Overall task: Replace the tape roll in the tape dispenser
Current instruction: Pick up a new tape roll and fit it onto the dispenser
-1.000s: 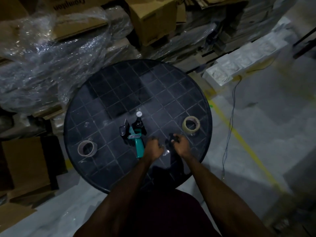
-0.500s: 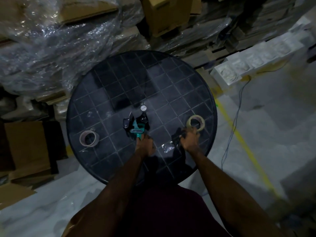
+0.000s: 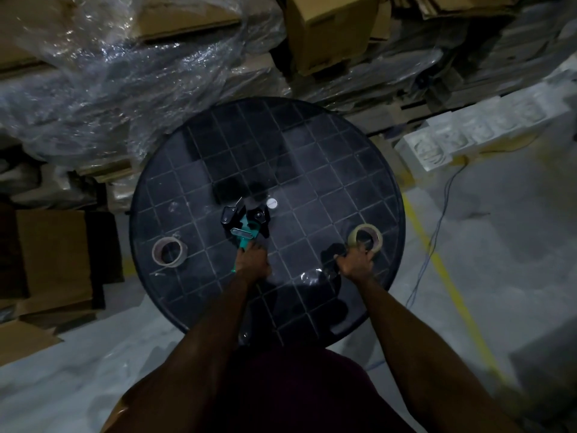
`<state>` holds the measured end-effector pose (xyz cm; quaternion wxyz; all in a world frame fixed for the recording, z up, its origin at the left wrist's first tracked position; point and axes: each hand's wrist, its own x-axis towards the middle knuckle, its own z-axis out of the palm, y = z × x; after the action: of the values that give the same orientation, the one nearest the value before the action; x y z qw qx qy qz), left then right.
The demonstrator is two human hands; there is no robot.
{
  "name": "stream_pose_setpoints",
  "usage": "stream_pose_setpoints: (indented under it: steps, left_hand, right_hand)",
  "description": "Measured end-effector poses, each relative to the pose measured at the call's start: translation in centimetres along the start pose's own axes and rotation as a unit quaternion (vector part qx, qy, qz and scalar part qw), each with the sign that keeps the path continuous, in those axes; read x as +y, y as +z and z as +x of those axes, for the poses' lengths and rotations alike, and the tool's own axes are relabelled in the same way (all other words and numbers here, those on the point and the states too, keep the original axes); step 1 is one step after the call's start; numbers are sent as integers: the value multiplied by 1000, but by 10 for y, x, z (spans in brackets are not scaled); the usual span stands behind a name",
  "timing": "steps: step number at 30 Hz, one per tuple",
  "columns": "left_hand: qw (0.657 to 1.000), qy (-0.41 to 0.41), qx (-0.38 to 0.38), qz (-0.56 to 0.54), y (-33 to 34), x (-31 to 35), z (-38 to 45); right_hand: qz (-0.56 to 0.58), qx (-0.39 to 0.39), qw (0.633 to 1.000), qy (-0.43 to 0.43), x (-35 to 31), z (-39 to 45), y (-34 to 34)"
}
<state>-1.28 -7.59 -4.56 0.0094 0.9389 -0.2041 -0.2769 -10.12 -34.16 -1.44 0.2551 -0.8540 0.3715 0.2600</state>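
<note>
A teal and black tape dispenser (image 3: 246, 228) lies near the middle of the round black table (image 3: 312, 157), its handle pointing toward me. My left hand (image 3: 252, 259) is closed around that teal handle. A pale tape roll (image 3: 365, 238) lies flat at the table's right side. My right hand (image 3: 356, 260) touches its near rim, fingers curled on it. A second, nearly bare roll (image 3: 169, 251) lies flat at the left side.
A small white round cap (image 3: 272, 203) lies just beyond the dispenser. Plastic-wrapped stacks (image 3: 125, 73) and cardboard boxes (image 3: 331, 29) crowd behind the table. A white moulded block (image 3: 437, 148) and a cable (image 3: 437, 220) are on the floor at right.
My left hand moved onto the dispenser's handle and closed on it. My right hand travelled right across the table to the pale tape roll.
</note>
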Motion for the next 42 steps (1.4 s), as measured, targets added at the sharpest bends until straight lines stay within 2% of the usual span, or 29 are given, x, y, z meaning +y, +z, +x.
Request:
stream_pose_setpoints:
  steps: [3, 6, 9, 11, 14, 18, 19, 21, 24, 26, 27, 30, 32, 35, 40, 42]
  left_hand:
    - [999, -28, -13, -7, 5, -1, 0]
    - [998, -46, -21, -47, 2, 10, -3]
    - [985, -46, -12, -167, -1, 22, -8]
    - [954, -49, -8, -297, -4, 30, -11]
    - [899, -97, 6, -428, -15, 42, -16]
    - [778, -142, -29, -612, -13, 41, -17]
    - [755, -149, -23, -639, -13, 37, -20]
    - [738, -158, 11, -656, -15, 27, -28]
    - [723, -141, 38, -675, -15, 8, -40]
    - [724, -120, 51, -677, -11, -4, -44]
    - [727, -119, 58, -674, -10, -9, -46]
    - [706, -130, 81, -691, -16, -16, -55]
    - [710, -113, 85, -690, -21, -19, -61]
    - [739, -93, 75, -663, -28, -25, -67]
    - [760, -78, 55, -643, -31, -42, -63]
    - [778, -60, 45, -624, -35, -44, -65]
  right_hand:
    - [20, -6, 1000, -7, 4, 10, 10]
    - [18, -16, 1000, -12, 27, 49, 54]
    - [45, -16, 998, -43, -16, -12, 41]
    - [90, -1, 994, -65, -40, -38, 42]
    - [98, -15, 988, -117, -63, -63, 56]
    - [95, -32, 974, -203, -91, -93, 75]
    - [87, -28, 970, -224, -97, -99, 80]
    - [75, -23, 965, -252, -103, -105, 87]
    - [71, -17, 952, -298, -106, -107, 91]
    - [113, 23, 942, -314, -106, -108, 90]
    - [139, 55, 939, -310, -106, -109, 89]
    - [206, 117, 938, -255, -105, -105, 85]
    - [259, 102, 935, -222, -109, -102, 77]
    - [325, 53, 923, -199, -122, -103, 69]
    - [344, 28, 917, -199, -131, -95, 76]
    - [347, 24, 917, -198, -137, -97, 71]
